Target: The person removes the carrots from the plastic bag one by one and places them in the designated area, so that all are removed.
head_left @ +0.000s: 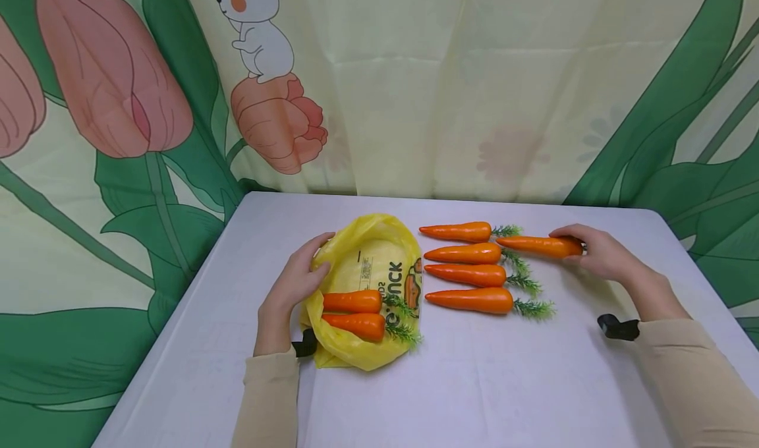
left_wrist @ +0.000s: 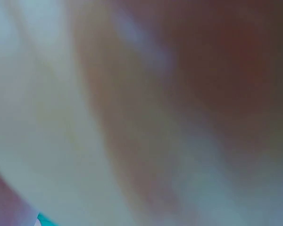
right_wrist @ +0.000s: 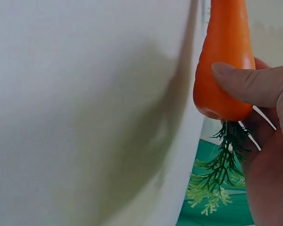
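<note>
while the left hand (head_left: 300, 270) holds the left rim of the yellow bag (head_left: 346, 263), probably to spread its mouth, the right hand (head_left: 607, 255) pinches a carrot (head_left: 536, 245) by its thick end, likely for firmness. two carrots (head_left: 354, 301) lie in the bag's near part; four more carrots (head_left: 471, 275) line the worktop (head_left: 474, 389) to its right.
</note>
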Demonstrator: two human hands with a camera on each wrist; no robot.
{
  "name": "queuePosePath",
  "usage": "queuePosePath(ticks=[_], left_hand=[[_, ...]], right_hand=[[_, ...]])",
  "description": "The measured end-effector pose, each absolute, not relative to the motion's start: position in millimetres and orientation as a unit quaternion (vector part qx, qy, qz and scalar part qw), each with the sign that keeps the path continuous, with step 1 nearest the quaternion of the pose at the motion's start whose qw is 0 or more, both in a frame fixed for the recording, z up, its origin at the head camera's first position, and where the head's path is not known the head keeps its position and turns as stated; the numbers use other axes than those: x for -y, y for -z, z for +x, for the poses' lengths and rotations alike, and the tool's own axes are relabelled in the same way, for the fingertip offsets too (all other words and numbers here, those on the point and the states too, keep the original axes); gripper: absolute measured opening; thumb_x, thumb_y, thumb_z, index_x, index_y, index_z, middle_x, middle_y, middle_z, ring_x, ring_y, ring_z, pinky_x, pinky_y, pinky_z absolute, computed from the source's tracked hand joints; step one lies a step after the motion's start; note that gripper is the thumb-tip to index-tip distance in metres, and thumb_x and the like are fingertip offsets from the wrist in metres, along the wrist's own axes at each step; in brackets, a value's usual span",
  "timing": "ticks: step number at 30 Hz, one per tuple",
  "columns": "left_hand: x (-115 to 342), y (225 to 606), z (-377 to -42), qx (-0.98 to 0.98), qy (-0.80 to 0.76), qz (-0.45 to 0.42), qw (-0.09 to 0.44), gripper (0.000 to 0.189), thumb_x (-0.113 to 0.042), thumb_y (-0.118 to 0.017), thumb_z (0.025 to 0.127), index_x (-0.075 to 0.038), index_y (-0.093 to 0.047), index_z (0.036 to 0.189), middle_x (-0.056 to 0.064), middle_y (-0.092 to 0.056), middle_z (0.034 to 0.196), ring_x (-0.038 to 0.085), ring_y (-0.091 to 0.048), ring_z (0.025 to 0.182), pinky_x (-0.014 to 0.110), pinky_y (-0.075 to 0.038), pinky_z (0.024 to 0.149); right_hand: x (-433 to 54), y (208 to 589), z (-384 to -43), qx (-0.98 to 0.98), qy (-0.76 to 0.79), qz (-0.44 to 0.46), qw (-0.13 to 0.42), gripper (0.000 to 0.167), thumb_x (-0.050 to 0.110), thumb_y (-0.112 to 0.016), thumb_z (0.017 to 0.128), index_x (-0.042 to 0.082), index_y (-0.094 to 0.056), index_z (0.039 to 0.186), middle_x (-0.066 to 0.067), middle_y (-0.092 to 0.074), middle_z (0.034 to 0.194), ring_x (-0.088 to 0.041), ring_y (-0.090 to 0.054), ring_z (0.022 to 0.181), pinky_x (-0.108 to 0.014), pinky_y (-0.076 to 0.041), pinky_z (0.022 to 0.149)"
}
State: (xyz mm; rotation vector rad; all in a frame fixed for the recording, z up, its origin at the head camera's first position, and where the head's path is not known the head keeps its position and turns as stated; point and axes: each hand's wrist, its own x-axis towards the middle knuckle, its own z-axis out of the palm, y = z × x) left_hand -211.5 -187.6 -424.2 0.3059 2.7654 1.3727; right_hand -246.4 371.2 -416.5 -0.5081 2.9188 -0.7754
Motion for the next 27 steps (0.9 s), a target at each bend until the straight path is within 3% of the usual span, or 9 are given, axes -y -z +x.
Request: queuePosePath(ticks=[7, 15, 27], left_hand=[[187.6, 425.5, -211.7, -0.892, -0.441, 0.097, 0.018, 0.058, -0.008, -0.055, 0.098, -0.017, -0.042, 0.153, 0.008, -0.044, 0.154, 0.031, -0.040, 0.139, 0.055, -0.031, 0.114], [187.8, 423.4, -212.4, -0.894, -0.435, 0.105, 0.012, 0.058, -0.008, -0.055, 0.098, -0.015, -0.042, 0.153, 0.010, -0.045, 0.152, 0.031, -0.040, 0.138, 0.056, -0.030, 0.114], [188.5, 423.5, -212.0, -0.894, -0.437, 0.101, 0.016, 0.057, -0.008, -0.055, 0.098, -0.015, -0.042, 0.154, 0.012, -0.046, 0.150, 0.032, -0.042, 0.136, 0.056, -0.033, 0.112]], right_hand=[[-379.1, 423.0, -246.4, -0.957, 0.246, -0.134, 0.071, 0.048, -0.007, -0.066, 0.087, -0.009, -0.054, 0.133, -0.037, -0.047, 0.135, -0.054, -0.041, 0.123, -0.071, -0.029, 0.104], [-379.5, 421.2, -244.9, -0.957, 0.246, -0.131, 0.072, 0.054, -0.006, -0.067, 0.087, -0.006, -0.050, 0.138, -0.037, -0.041, 0.141, -0.057, -0.035, 0.128, -0.073, -0.027, 0.104], [-362.6, 427.1, -242.9, -0.961, 0.226, -0.161, -0.008, 0.043, -0.003, -0.074, 0.085, -0.011, -0.060, 0.124, -0.035, -0.053, 0.129, -0.052, -0.044, 0.119, -0.071, -0.033, 0.101]])
